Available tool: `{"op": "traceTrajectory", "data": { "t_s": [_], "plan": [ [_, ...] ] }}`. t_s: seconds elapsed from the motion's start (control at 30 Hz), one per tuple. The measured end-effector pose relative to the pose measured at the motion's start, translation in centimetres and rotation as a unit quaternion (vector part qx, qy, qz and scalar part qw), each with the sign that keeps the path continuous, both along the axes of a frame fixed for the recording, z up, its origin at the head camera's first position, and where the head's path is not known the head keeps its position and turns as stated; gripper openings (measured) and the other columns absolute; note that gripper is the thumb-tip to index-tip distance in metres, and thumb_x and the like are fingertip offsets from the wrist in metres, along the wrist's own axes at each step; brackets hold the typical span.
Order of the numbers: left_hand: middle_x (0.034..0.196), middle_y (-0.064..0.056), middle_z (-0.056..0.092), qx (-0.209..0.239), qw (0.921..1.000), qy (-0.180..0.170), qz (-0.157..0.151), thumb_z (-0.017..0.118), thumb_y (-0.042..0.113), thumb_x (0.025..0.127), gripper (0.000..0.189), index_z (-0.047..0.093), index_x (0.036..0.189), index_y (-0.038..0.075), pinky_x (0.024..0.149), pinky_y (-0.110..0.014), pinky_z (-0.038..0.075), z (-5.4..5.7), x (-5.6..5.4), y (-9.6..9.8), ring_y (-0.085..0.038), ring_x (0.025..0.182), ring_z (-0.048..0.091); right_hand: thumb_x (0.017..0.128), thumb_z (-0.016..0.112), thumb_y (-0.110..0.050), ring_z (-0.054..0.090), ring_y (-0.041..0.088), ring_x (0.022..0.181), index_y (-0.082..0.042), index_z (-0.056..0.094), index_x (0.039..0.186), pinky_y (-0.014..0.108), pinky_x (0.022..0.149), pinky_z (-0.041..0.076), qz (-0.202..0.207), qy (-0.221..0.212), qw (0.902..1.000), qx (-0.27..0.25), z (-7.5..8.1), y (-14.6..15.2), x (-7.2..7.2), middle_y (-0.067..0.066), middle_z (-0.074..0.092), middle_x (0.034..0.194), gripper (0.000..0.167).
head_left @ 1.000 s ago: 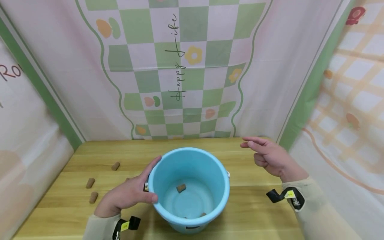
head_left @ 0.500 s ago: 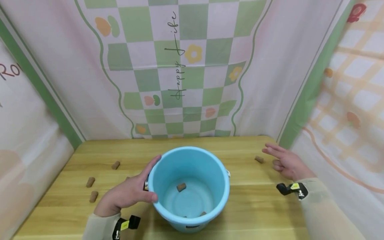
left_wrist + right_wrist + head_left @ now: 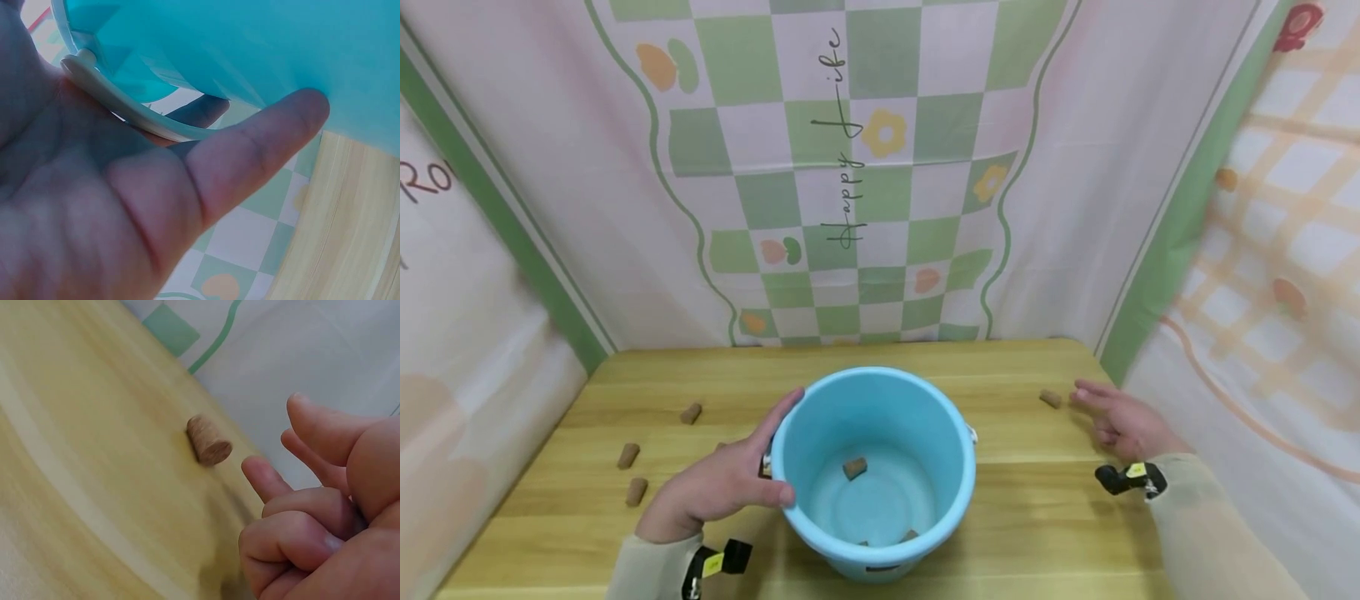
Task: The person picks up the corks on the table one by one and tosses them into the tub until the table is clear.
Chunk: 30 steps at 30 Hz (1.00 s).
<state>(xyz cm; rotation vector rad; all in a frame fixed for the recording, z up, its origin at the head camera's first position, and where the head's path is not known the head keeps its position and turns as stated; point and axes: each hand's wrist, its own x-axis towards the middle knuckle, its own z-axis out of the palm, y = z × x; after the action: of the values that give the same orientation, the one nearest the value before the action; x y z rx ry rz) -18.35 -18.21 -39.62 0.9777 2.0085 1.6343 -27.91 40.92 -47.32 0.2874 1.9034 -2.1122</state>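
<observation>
A light-blue bucket (image 3: 874, 567) stands upright on the wooden table, with several corks inside, one cork (image 3: 854, 468) lying on its bottom. My left hand (image 3: 722, 483) rests against the bucket's left side, thumb and fingers spread along the outside of the rim. In the left wrist view, a straight finger (image 3: 256, 153) touches the bucket wall, near the pale bucket handle (image 3: 137, 115). My right hand (image 3: 1127, 423) is just right of a single cork (image 3: 1050, 398) lying on the table, apart from it. Some right-hand fingers extend towards that cork, others curl in; nothing shows between them.
Several loose corks lie on the table left of the bucket, including a cork (image 3: 691, 412), a cork (image 3: 628, 455) and a cork (image 3: 636, 492); another is partly behind my left hand. Patterned curtains (image 3: 880, 208) close off the back and sides. The wooden table (image 3: 1037, 533) extends rightward.
My right hand has moved right and slightly down, uncovering the cork on the table's right side. My left hand and the bucket stay in place.
</observation>
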Motion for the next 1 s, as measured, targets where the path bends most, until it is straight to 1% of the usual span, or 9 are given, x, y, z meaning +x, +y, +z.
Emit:
{"op": "traceTrajectory", "data": {
  "t_s": [0.1, 0.17, 0.2, 0.27, 0.33, 0.4, 0.5, 0.7, 1.0],
  "plan": [
    [0.152, -0.025, 0.032, -0.002, 1.0, 0.001, 0.002, 0.078, 0.031, 0.088, 0.108, -0.002, 0.16, 0.031, 0.095, -0.045, 0.046, -0.1, 0.0, -0.1, -0.045, 0.126, 0.044, 0.102, 0.06, -0.025, 0.037, 0.0, 0.049, -0.009, 0.005, 0.16, 0.02, 0.045, 0.035, 0.011, -0.012, 0.9995, 0.027, -0.6, -0.2, -0.2, 0.016, 0.032, 0.154, 0.081],
    [0.152, -0.025, 0.032, -0.001, 1.0, 0.002, 0.001, 0.078, 0.03, 0.088, 0.108, -0.002, 0.16, 0.031, 0.095, -0.045, 0.046, -0.1, 0.0, -0.1, -0.046, 0.126, 0.044, 0.104, 0.057, -0.027, 0.035, 0.001, 0.048, -0.01, 0.002, 0.16, 0.021, 0.045, 0.035, 0.018, -0.013, 0.9989, 0.042, -0.9, -0.3, -0.4, 0.022, 0.013, 0.159, 0.08],
    [0.152, -0.025, 0.032, 0.0, 1.0, 0.002, 0.0, 0.078, 0.03, 0.088, 0.108, -0.002, 0.16, 0.031, 0.095, -0.046, 0.046, -0.2, 0.0, -0.1, -0.046, 0.126, 0.043, 0.105, 0.055, -0.028, 0.035, 0.001, 0.048, -0.009, 0.001, 0.16, 0.021, 0.045, 0.034, 0.023, -0.008, 0.998, 0.058, -1.0, -0.3, -0.5, 0.025, 0.012, 0.158, 0.079],
    [0.152, -0.025, 0.032, -0.001, 1.0, 0.0, 0.002, 0.078, 0.03, 0.088, 0.107, -0.001, 0.16, 0.031, 0.096, -0.045, 0.046, -0.2, 0.0, -0.1, -0.046, 0.126, 0.044, 0.106, 0.053, -0.03, 0.033, 0.001, 0.047, -0.007, 0.002, 0.159, 0.022, 0.044, 0.034, 0.03, 0.005, 0.9958, 0.086, -1.2, -0.4, -0.6, 0.026, 0.028, 0.15, 0.078],
    [0.152, -0.025, 0.032, -0.003, 1.0, -0.001, 0.002, 0.078, 0.03, 0.088, 0.107, -0.001, 0.16, 0.031, 0.096, -0.046, 0.046, -0.2, 0.1, -0.1, -0.046, 0.126, 0.043, 0.105, 0.054, -0.03, 0.033, 0.001, 0.046, -0.004, 0.005, 0.159, 0.022, 0.044, 0.034, 0.031, 0.019, 0.9934, 0.109, -1.3, -0.5, -0.7, 0.016, 0.048, 0.135, 0.077],
    [0.152, -0.024, 0.032, -0.005, 1.0, -0.001, 0.005, 0.078, 0.031, 0.088, 0.107, -0.001, 0.16, 0.032, 0.096, -0.045, 0.046, -0.1, 0.1, -0.2, -0.045, 0.126, 0.044, 0.104, 0.056, -0.027, 0.033, 0.001, 0.045, -0.002, 0.009, 0.158, 0.022, 0.043, 0.034, 0.029, 0.03, 0.9923, 0.116, -1.4, -0.7, -0.9, 0.0, 0.058, 0.119, 0.076],
    [0.152, -0.024, 0.032, -0.005, 1.0, 0.001, 0.004, 0.078, 0.032, 0.088, 0.107, -0.001, 0.16, 0.031, 0.096, -0.044, 0.045, -0.1, 0.1, -0.1, -0.045, 0.127, 0.043, 0.103, 0.059, -0.02, 0.034, 0.001, 0.046, -0.001, 0.013, 0.158, 0.022, 0.043, 0.034, 0.022, 0.038, 0.9924, 0.115, -1.5, -1.1, -1.0, -0.006, 0.058, 0.12, 0.075],
    [0.152, -0.024, 0.031, -0.002, 1.0, 0.002, -0.001, 0.078, 0.031, 0.089, 0.107, -0.001, 0.16, 0.03, 0.097, -0.044, 0.044, -0.1, 0.0, 0.0, -0.046, 0.127, 0.042, 0.097, 0.065, -0.012, 0.035, 0.002, 0.046, 0.0, 0.025, 0.156, 0.023, 0.044, 0.036, 0.005, 0.04, 0.9861, 0.161, -1.4, -2.4, -1.3, 0.024, 0.034, 0.151, 0.072],
    [0.152, -0.025, 0.032, -0.005, 1.0, -0.001, 0.003, 0.078, 0.03, 0.089, 0.107, -0.002, 0.16, 0.031, 0.097, -0.042, 0.045, -0.1, 0.1, 0.0, -0.046, 0.126, 0.043, 0.091, 0.071, -0.008, 0.043, 0.008, 0.051, 0.003, 0.044, 0.146, 0.026, 0.047, 0.041, -0.015, 0.046, 0.9632, 0.265, -1.6, -3.5, -1.9, 0.032, 0.042, 0.143, 0.062]
  ]
}}
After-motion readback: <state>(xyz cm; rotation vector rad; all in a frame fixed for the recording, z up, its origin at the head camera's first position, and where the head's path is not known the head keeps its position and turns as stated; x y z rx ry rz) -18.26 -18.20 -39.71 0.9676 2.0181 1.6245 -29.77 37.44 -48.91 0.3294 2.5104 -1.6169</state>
